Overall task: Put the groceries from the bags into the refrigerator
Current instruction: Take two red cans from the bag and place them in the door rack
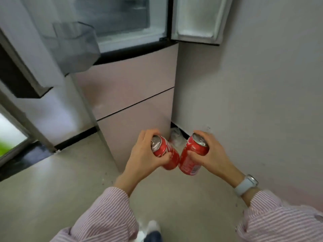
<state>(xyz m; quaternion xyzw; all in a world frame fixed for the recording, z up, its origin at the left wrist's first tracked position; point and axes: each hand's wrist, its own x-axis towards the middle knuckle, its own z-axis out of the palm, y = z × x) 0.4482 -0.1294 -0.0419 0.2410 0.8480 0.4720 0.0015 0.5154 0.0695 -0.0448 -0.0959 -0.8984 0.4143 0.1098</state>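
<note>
Left hand (145, 154): my fingers wrap one red can (165, 152).
Right hand (211, 154): wraps the other can (191, 157).
Risk: cans touch at 6 o'clock; they could knock and slip before reaching the fridge (125, 84) at 12.

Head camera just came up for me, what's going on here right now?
A person stands in front of the refrigerator with its upper doors swung open. The left hand grips one red soda can, and the right hand grips a second red can; the cans tilt toward each other low in front of the lower drawers. Neither can is inside yet. A crumpled plastic bag lies on the floor by the wall.
</note>
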